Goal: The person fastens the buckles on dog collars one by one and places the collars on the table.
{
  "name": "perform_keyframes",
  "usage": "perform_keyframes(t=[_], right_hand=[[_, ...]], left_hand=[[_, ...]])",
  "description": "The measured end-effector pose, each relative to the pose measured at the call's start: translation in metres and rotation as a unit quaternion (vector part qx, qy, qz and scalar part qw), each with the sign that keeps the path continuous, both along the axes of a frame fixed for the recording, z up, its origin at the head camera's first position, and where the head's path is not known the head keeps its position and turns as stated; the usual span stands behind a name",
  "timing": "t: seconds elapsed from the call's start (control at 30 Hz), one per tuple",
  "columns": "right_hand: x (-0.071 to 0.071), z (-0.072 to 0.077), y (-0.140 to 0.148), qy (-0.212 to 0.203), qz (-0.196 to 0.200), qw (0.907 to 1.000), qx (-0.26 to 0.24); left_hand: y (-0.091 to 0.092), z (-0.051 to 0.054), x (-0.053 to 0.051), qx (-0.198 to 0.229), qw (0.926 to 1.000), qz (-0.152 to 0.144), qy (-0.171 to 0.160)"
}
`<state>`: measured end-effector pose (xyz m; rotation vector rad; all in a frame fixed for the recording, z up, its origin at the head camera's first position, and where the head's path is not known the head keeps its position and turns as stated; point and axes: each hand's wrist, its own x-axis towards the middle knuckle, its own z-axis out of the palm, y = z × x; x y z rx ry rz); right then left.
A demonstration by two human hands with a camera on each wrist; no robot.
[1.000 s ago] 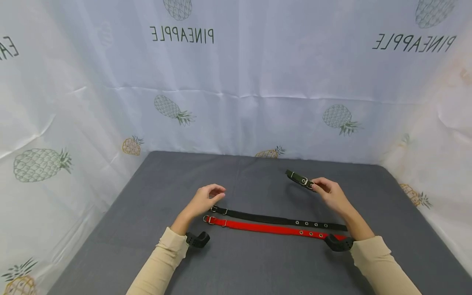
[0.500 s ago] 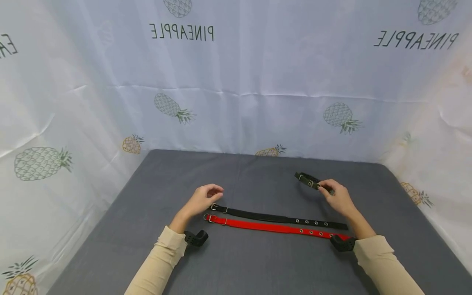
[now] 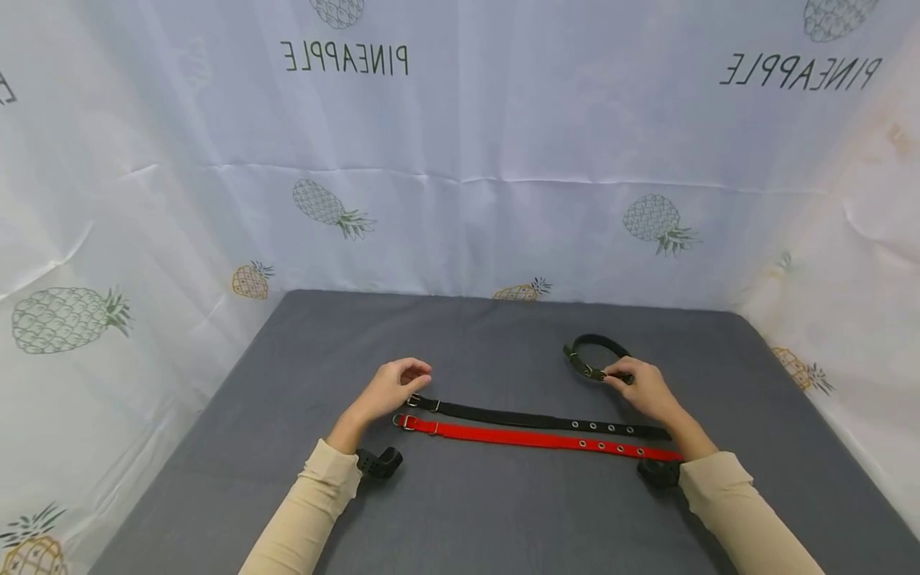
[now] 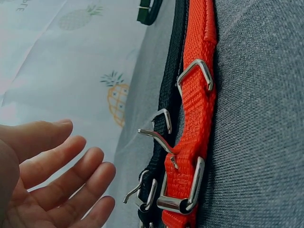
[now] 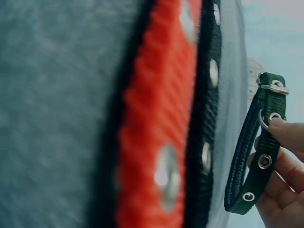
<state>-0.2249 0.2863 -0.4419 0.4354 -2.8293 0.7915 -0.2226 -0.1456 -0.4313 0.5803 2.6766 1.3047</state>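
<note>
A dark green collar point(image 3: 600, 339), buckled into a loop, is pinched between the thumb and fingers of my right hand point(image 3: 642, 389). In the right wrist view the collar point(image 5: 264, 161) shows metal eyelets, a D-ring and a buckle near the thumb. My left hand point(image 3: 391, 387) hovers, fingers relaxed and holding nothing, by the buckle end of a black collar point(image 3: 496, 416). Just in front of that one lies a red collar point(image 3: 503, 435), stretched out flat. Both have buckles at the left and eyelets at the right. In the left wrist view my left palm point(image 4: 57, 190) faces the red collar's buckle point(image 4: 183, 194).
The collars lie on a grey cloth-covered table point(image 3: 503, 511). White curtains point(image 3: 460, 144) with a pineapple print enclose the back and both sides. Black wrist camera mounts point(image 3: 381, 463) sit on both wrists, the right one overlapping the red collar's tip.
The green collar in my right hand moved right, then slightly back left and lower, and has turned so its round loop now shows. My left hand has barely moved.
</note>
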Motion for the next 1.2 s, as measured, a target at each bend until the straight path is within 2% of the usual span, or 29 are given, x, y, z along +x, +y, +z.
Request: perform_keyframes(t=[0.23,0.7,0.97,1.2], right_hand=[[-0.002,-0.005,-0.003,-0.013,0.011,0.9996,0.020],[-0.003,-0.005,-0.004,-0.041,0.036,0.9981,0.029],[-0.001,0.002,-0.002,-0.069,0.030,0.9971,0.017],[0.005,0.015,0.008,-0.072,0.025,0.9970,-0.004]], left_hand=[[-0.001,0.000,0.000,-0.002,1.0000,-0.004,-0.004],[-0.004,-0.003,-0.003,-0.007,1.0000,-0.007,-0.001],[-0.007,-0.006,-0.006,-0.024,0.9995,-0.016,0.011],[-0.010,-0.005,-0.009,-0.046,0.9982,-0.033,0.019]])
